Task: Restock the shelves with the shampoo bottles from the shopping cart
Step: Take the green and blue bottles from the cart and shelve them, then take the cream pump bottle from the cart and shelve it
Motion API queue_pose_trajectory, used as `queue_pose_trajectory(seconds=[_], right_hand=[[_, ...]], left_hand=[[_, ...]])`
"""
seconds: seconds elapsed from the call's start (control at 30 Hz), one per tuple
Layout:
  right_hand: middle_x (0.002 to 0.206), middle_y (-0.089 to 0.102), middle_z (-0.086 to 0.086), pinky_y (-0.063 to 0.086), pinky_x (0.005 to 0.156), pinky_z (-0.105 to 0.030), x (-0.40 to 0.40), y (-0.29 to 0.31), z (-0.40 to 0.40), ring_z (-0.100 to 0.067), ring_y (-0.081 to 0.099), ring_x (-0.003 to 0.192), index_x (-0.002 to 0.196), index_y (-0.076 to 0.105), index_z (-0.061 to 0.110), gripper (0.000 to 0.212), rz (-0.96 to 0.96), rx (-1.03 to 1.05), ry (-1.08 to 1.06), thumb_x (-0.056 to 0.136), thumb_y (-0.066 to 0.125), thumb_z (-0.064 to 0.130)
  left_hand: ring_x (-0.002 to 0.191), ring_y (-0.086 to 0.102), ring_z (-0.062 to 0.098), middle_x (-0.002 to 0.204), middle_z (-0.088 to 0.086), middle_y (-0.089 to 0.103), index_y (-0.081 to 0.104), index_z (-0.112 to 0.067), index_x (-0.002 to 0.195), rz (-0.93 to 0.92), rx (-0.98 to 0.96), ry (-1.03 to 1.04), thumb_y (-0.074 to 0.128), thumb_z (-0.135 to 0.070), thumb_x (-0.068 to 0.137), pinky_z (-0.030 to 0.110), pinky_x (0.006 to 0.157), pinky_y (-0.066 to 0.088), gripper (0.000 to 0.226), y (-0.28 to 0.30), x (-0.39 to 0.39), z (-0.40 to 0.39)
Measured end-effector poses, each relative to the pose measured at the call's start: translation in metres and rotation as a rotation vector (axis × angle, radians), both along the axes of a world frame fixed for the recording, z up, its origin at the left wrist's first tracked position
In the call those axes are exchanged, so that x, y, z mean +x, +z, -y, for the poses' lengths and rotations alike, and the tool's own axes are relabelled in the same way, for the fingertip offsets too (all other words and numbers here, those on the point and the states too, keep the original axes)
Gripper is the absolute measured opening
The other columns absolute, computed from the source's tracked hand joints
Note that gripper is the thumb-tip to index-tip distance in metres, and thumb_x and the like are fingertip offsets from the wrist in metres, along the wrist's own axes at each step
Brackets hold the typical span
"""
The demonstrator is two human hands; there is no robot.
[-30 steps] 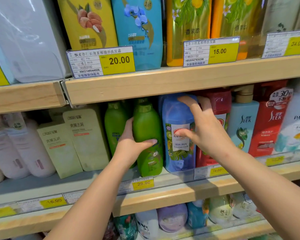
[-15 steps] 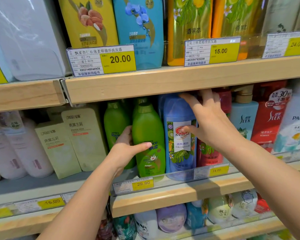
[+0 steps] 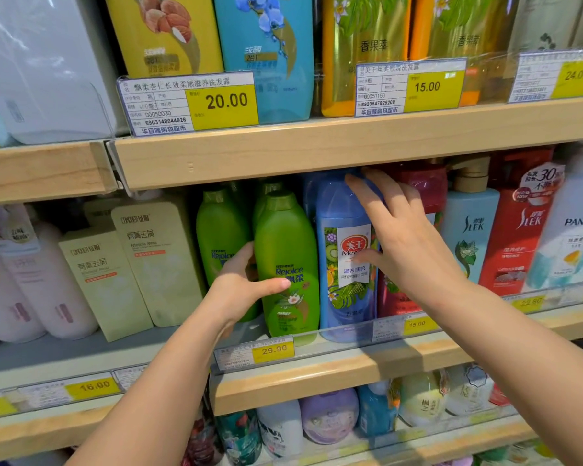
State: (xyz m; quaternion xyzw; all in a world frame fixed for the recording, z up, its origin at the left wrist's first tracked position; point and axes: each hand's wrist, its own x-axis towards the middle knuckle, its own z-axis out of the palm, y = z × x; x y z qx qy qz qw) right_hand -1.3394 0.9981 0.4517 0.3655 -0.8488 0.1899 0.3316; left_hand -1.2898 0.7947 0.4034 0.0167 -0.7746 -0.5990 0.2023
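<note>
A green Rejoice shampoo bottle (image 3: 288, 243) stands upright at the front of the middle shelf (image 3: 317, 371), label facing me. My left hand (image 3: 241, 290) grips its left side, thumb across the label. Right beside it stands a blue shampoo bottle (image 3: 342, 213) with a fruit label. My right hand (image 3: 406, 240) holds this bottle from the right, with the fingers spread over its shoulder and the thumb on the label. The shopping cart is out of view.
A second green bottle (image 3: 219, 230) stands behind and to the left. Pale green cartons (image 3: 148, 260) and pink bottles are further left, red and light-blue Slek bottles (image 3: 468, 223) to the right. The upper shelf board (image 3: 317, 153) hangs low over the bottle tops.
The green bottle has gone from tilted to upright, label forward. The blue bottle's label has turned to the front, and my right hand's fingers have slid up toward its top.
</note>
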Motion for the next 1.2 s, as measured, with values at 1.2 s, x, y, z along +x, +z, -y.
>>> queue_pose_trajectory(seconds=[1.2], right_hand=[[0.108, 0.064, -0.015, 0.034, 0.094, -0.038, 0.139, -0.115, 0.151, -0.026, 0.043, 0.108, 0.101, 0.066, 0.005, 0.032, 0.237, 0.020, 0.542, 0.081, 0.047, 0.021]], left_hand=[[0.099, 0.048, 0.002, 0.100, -0.009, 0.054, 0.060, -0.016, 0.101, 0.000, -0.547, 0.615, 0.057, -0.021, 0.078, 0.003, 0.086, 0.033, 0.024, -0.077, 0.214, 0.080]])
